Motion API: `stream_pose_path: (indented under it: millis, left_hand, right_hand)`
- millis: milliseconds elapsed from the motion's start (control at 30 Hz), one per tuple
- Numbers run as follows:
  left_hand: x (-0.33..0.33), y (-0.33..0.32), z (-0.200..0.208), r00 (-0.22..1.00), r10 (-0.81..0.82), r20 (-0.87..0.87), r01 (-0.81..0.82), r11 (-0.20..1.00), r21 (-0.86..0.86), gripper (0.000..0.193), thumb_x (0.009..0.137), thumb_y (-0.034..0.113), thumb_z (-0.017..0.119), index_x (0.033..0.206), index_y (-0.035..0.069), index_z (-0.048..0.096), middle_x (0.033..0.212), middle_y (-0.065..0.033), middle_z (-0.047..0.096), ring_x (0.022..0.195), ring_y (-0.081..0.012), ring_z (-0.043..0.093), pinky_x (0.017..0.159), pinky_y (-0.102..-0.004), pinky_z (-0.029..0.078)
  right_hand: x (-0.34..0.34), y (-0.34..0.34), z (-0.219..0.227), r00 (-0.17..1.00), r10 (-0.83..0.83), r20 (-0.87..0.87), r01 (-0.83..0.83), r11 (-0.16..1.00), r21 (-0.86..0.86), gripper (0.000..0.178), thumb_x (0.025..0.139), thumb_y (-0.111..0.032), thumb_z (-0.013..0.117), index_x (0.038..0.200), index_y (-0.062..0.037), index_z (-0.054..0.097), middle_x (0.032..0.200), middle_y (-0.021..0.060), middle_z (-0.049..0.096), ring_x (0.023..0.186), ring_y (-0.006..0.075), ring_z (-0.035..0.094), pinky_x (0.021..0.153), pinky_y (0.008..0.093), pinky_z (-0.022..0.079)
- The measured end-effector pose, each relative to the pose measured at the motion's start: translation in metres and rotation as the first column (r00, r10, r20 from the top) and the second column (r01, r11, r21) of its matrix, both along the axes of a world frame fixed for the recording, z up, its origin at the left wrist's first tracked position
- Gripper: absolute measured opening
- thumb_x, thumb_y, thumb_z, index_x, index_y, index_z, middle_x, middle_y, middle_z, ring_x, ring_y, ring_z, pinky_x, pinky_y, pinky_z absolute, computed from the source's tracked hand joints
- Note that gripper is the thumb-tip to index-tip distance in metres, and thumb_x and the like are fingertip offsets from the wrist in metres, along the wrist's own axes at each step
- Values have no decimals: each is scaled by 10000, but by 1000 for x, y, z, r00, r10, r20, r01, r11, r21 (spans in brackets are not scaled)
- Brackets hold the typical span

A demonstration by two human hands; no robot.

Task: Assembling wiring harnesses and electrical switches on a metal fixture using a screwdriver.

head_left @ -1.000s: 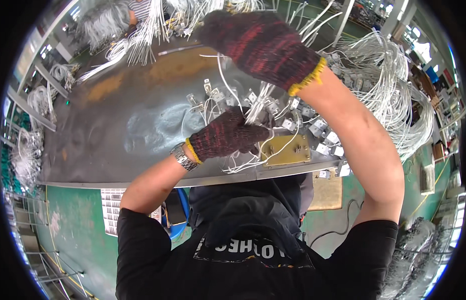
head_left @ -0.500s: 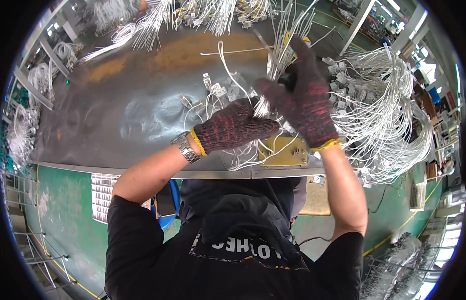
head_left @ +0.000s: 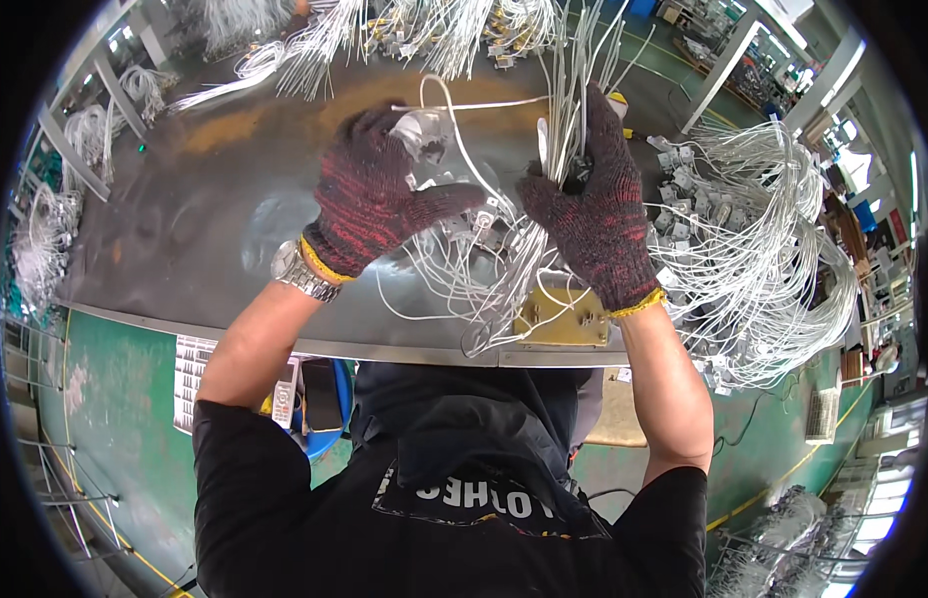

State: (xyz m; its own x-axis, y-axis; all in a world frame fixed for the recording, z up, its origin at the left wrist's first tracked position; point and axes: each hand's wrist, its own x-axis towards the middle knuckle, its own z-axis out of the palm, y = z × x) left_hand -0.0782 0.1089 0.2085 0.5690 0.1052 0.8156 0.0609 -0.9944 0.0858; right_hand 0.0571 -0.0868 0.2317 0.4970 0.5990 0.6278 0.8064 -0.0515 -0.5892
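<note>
My right hand (head_left: 599,214), in a dark red-flecked glove, is closed round a bundle of thin white wires (head_left: 566,110). The wires stand up between thumb and fingers, their loose ends pointing away from me. My left hand (head_left: 369,194), gloved alike, is open with thumb and fingers apart. Right beside its fingers is a whitish, shiny piece (head_left: 425,135); whether they touch cannot be made out. Between the hands, white wires (head_left: 514,269) with small metal-and-white connectors (head_left: 487,214) spread over the table. A brass-coloured plate (head_left: 562,321) lies at the near edge, below my right hand.
On the right of the metal table (head_left: 185,254) lies a large heap of white wires (head_left: 763,239) with connectors. More wire bundles (head_left: 424,35) line the far edge. A yellow-and-white roundish thing (head_left: 618,104) is behind my right hand. A blue container (head_left: 329,409) stands below the near edge.
My left hand has left the wire bundle, moved left and away from me, and opened. The right hand now has its fingers round the bundle, which stands more upright.
</note>
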Motion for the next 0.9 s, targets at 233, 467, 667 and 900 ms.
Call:
stream_pose_path:
  millis: [233, 467, 667, 900]
  left_hand:
    - [6, 18, -3, 961, -170, 219, 213, 959, -187, 641, 701, 549, 881, 1127, 107, 695, 1170, -90, 637, 1064, -285, 626, 943, -448, 471]
    - [29, 33, 20, 945, -322, -49, 319, 881, 350, 322, 852, 358, 780, 1091, 156, 702, 1226, -27, 653, 1057, -259, 646, 953, -415, 472]
    - [1, 50, 1, 895, -417, -158, 426, 905, 25, 278, 848, 178, 801, 1091, 86, 702, 1002, -94, 704, 976, -271, 673, 881, -391, 519]
    - [-39, -11, -44, 728, -599, -333, 490, 795, -356, 533, 787, 280, 874, 1231, 95, 645, 880, -99, 682, 873, -275, 678, 837, -390, 537]
  right_hand:
    - [3, -7, -2, 999, 21, 29, -21, 1000, 6, 958, 735, -124, 825, 1540, 24, 328, 1432, 234, 521, 1278, 305, 572, 1053, 386, 493]
    - [-2, -6, 2, 987, 103, -126, -108, 993, -40, 951, 735, -97, 818, 1539, 22, 325, 1398, 250, 542, 1254, 301, 589, 1035, 383, 507]
    - [17, -13, 7, 993, 83, -79, -74, 992, 105, 794, 811, -52, 754, 1520, -58, 399, 1219, 138, 654, 984, 207, 680, 861, 350, 582]
    - [39, 1, 13, 880, -373, 295, 247, 889, 385, 581, 894, -62, 686, 1436, -14, 484, 1088, 86, 701, 817, 179, 680, 603, 317, 535]
